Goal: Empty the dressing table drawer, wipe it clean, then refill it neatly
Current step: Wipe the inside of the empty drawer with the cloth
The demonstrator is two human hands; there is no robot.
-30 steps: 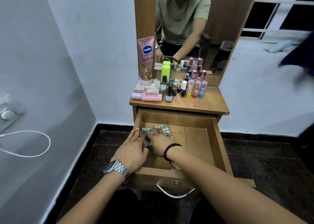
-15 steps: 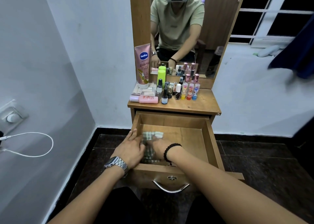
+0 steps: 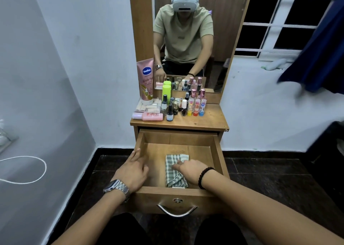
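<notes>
Drawer (image 3: 216, 151) pulled out under the tabletop (image 3: 210, 121), my right hand (image 3: 189, 170) pressing the checked cloth (image 3: 174, 172) flat-fingered onto its floor near the front wall, my left hand (image 3: 133, 170) resting loosely spread on its left rim, bottles (image 3: 183, 105) above on the tabletop.

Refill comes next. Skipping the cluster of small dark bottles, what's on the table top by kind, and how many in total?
Vaseline lotion tube, standing: 1
pink bottle, lying on its side: 1
neon green bottle: 1
clear packet: 1
pink-capped spray bottles: 2
lip balm sticks: 3
Total: 9
</notes>
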